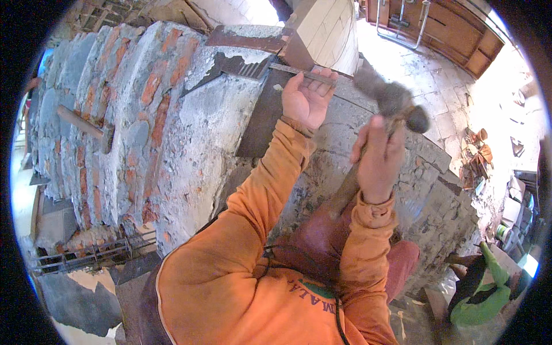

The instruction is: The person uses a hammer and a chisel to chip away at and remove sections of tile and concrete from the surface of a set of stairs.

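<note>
My left hand (309,99) is turned palm up, its fingers curled round a flat metal chisel (285,69). The chisel lies almost level, one end against the edge of a dark tile strip on the worn masonry step (339,123). In my right hand (379,164) is a hammer (395,99), gripped by its wooden handle. Motion blurs the hammer's head, which is raised to the right of the chisel and apart from it. Below the left hand, a dark rectangular tile (257,123) lies along the step.
Broken brick and mortar steps (138,115) run off to the left, with a second hammer (86,123) lying on them. A tiled pillar (328,31) stands beyond my left hand. Rubble (477,152) and a green cloth-like item (486,293) lie at the right.
</note>
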Motion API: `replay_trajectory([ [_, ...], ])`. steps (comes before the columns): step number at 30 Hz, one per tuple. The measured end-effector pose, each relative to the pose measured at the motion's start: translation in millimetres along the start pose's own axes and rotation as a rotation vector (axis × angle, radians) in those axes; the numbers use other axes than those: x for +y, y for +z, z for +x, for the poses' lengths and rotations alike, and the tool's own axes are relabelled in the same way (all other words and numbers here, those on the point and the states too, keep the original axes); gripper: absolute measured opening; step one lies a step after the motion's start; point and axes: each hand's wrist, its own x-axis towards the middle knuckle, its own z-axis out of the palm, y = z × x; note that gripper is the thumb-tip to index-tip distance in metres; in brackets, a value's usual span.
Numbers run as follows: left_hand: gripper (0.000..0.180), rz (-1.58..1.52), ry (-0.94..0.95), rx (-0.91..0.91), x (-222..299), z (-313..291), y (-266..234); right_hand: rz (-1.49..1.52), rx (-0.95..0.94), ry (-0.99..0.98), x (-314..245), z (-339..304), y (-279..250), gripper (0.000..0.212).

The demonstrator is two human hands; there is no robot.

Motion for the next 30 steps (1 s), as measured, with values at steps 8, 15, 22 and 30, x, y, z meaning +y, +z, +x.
replay_trajectory([
  [8, 0.035, -0.094, -0.035, -0.060, -1, 12, -13, -0.559, -0.092, -0.134, 56, 64, -11, 0.027],
  [15, 0.021, -0.036, -0.025, -0.076, 0, 3, -16, -0.605, -0.031, -0.400, 56, 45, 1, 0.030],
  [22, 0.025, 0.051, 0.067, -0.049, -11, 9, -8, -0.628, 0.009, -0.233, 42, 32, -7, 0.035],
  [30, 0.019, 0.190, 0.121, -0.026, -3, 4, -25, -0.418, -0.103, 0.140, 64, 49, 7, 0.040],
])
